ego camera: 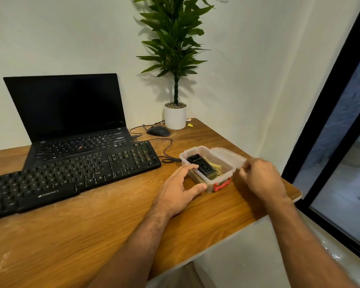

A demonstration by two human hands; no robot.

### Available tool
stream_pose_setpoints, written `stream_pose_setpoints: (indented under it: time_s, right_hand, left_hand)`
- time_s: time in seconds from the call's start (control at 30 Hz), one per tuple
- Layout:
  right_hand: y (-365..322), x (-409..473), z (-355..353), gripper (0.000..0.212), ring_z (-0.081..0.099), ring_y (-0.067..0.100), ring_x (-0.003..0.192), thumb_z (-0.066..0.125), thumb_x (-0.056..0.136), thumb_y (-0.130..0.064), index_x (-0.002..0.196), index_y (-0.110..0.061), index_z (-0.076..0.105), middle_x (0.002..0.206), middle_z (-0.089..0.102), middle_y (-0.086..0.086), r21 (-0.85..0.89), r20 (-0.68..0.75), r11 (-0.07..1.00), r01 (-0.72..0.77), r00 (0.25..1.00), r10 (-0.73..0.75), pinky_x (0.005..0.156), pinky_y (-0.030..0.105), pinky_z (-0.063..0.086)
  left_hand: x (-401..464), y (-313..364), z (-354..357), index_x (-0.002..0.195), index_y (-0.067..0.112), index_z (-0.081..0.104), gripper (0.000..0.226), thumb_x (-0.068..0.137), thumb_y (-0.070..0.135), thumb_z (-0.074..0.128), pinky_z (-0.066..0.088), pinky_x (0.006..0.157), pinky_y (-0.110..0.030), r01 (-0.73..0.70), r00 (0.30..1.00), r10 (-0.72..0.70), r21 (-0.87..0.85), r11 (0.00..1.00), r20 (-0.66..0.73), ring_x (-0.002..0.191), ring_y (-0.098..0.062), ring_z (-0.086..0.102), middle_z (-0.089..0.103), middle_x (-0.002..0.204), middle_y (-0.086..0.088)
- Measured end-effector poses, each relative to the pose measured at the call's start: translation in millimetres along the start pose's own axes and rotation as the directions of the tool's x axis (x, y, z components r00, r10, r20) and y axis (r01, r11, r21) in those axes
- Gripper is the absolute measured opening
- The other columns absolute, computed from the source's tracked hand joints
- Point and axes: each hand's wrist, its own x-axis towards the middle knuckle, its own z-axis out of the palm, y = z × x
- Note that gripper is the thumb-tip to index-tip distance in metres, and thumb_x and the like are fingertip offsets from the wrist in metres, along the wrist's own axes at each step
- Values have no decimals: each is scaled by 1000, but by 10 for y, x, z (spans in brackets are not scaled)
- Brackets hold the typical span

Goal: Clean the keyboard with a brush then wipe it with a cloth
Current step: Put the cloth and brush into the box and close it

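Observation:
A dusty black keyboard (pixel 71 175) lies across the wooden desk (pixel 92 235), in front of an open laptop. To its right stands a clear plastic box (pixel 208 161) with a red clasp. Inside it lies a black brush (pixel 201 166) on top of a yellowish cloth (pixel 216 169). My left hand (pixel 181 188) grips the box's near left side, thumb at the front wall and fingers on the rim. My right hand (pixel 260 177) pinches the edge of the clear lid (pixel 229 155), which is swung open to the box's right.
A black laptop (pixel 71 117) with a dark screen stands behind the keyboard. A wired mouse (pixel 158 130) and its cable lie near a white potted plant (pixel 175 116) in the back corner. The desk's right edge runs close to a black-framed window (pixel 330 142).

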Motion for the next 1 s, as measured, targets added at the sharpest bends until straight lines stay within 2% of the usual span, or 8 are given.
stream_pose_setpoints:
  time_s: [0.07,0.17,0.27,0.37,0.43,0.57,0.73,1.0]
  right_hand:
    - [11,10,-76,12,60,18,77,62,96,-28,100,-17,63,86,64,1,85,-83,996,-39,995,46,73,34,56]
    - [-61,31,-216,16,63,19,80,61,96,-32,104,-18,65,88,67,1,297,-239,953,-61,961,136,77,34,56]
    - [-233,48,-314,16,69,12,80,67,92,-30,103,-20,71,88,72,-5,610,-321,792,-8,912,256,78,34,60]
    - [-444,51,-384,9,74,16,73,67,94,-21,98,-16,73,84,74,2,886,-120,461,-54,933,340,67,33,62]
    - [-533,69,-354,10,73,19,68,65,95,-16,93,-10,72,80,72,8,908,65,376,-186,948,313,62,30,61]
    - [-529,142,-159,8,74,18,65,67,94,-17,91,-12,73,86,74,8,753,225,555,-353,931,287,57,28,60]
    - [-453,165,-89,15,63,7,67,74,86,-37,82,-25,66,80,65,-8,525,166,805,-277,961,223,50,21,46]
    - [-329,239,-38,13,63,10,77,76,86,-29,77,-23,69,88,69,-2,442,171,848,-292,956,240,70,32,59]
  left_hand:
    - [2,3,5,133,52,44,55,83,60,67,40,87,-25,-4,1000,3,-3,1000,-27,99,8,46,45,145,18]
    - [7,5,2,130,52,45,53,83,59,68,45,100,-34,12,999,-12,-17,1000,-38,118,-2,47,46,145,17]
    - [5,22,-14,128,52,46,52,82,57,70,44,106,-41,16,999,-17,-24,1000,-43,126,-7,46,48,144,17]
    - [4,30,-22,129,51,47,54,82,56,71,44,102,-34,18,999,-20,-48,999,-39,119,-3,48,48,144,16]
    - [7,15,-15,133,48,44,61,80,57,73,46,97,-31,33,999,-35,-67,997,-34,108,1,52,48,145,15]
    - [26,-29,-7,145,33,29,92,72,53,81,37,116,-41,95,995,-102,-223,970,-19,136,-6,43,43,154,6]
    - [42,-11,-11,156,37,12,110,71,56,80,33,118,-46,105,994,-107,-253,962,4,140,-7,39,37,157,11]
    - [56,-82,9,151,51,23,90,76,62,73,37,115,-41,71,997,-76,-211,975,-18,139,-5,39,38,156,15]
